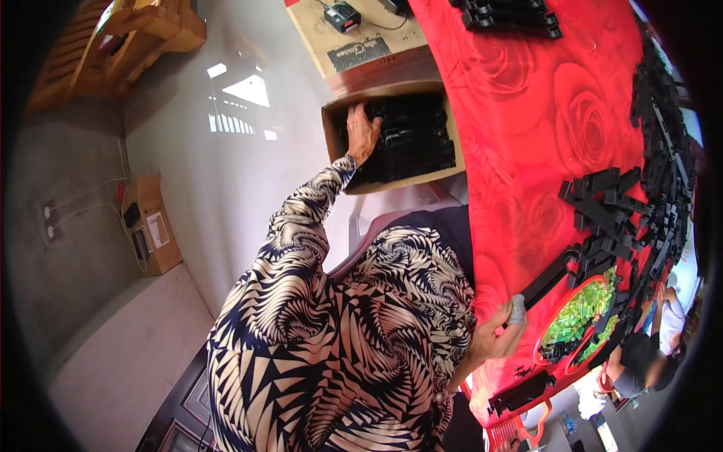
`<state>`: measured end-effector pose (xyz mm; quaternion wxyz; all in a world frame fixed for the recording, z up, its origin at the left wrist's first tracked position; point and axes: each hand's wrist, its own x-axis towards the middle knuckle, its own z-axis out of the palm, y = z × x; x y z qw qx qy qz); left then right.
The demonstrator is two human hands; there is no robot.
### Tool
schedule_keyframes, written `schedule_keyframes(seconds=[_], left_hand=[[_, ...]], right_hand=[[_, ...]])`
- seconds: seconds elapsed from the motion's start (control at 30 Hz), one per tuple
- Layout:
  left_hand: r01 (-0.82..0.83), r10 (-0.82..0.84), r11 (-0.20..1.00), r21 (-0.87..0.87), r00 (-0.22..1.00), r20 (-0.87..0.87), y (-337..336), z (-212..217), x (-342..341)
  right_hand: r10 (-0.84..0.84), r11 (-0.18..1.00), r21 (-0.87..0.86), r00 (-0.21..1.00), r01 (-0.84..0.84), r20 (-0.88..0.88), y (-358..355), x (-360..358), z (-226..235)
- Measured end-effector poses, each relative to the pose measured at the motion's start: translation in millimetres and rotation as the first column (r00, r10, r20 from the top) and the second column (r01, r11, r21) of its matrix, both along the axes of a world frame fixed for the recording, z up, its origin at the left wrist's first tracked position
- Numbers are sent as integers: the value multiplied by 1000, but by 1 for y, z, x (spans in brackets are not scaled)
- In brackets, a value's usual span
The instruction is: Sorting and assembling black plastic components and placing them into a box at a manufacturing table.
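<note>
My left hand (363,135) reaches into an open cardboard box (329,132). Its fingers curl against the ends of long black plastic pieces (414,139) stacked inside; their tips are partly hidden. At the table's near edge my right hand (498,337) pinches one end of a long black plastic piece (552,282), which slants away to the right. A grey wrap (517,309) covers a fingertip of that hand. Beyond this piece lies a loose pile of similar black pieces (602,215). Close to my right hand is a red-rimmed basket (544,339) with green bits showing.
A red rose-patterned cloth (520,173) covers the table. More black pieces lie at its far end (512,16) and along its right side. A charger (341,16) sits on a cardboard surface behind the box. Another person (640,369) is at the lower right.
</note>
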<state>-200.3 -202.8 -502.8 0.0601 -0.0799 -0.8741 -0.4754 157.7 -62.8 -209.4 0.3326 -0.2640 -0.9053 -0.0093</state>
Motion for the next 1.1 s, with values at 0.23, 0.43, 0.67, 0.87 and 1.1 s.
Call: schedule_keyframes(seconds=[0.23,0.43,0.67,0.87,1.1], left_hand=[[93,-94,995,-17,994,-50,5,-7,4],[189,-185,970,-151,982,41,-10,12,7],[442,-477,872,210,864,162,21,59,41],[717,-751,653,244,654,89,53,107,62],[902,-930,366,229,365,47,82,179,103]], right_hand=[[-45,999,-12,999,45,17,-13,26,7],[-99,989,-115,992,90,-72,-21,28,10],[-118,971,-206,993,119,17,-30,69,-6],[-448,732,-572,894,369,4,-35,85,-26],[-587,504,-821,804,269,-97,-21,81,-57]])
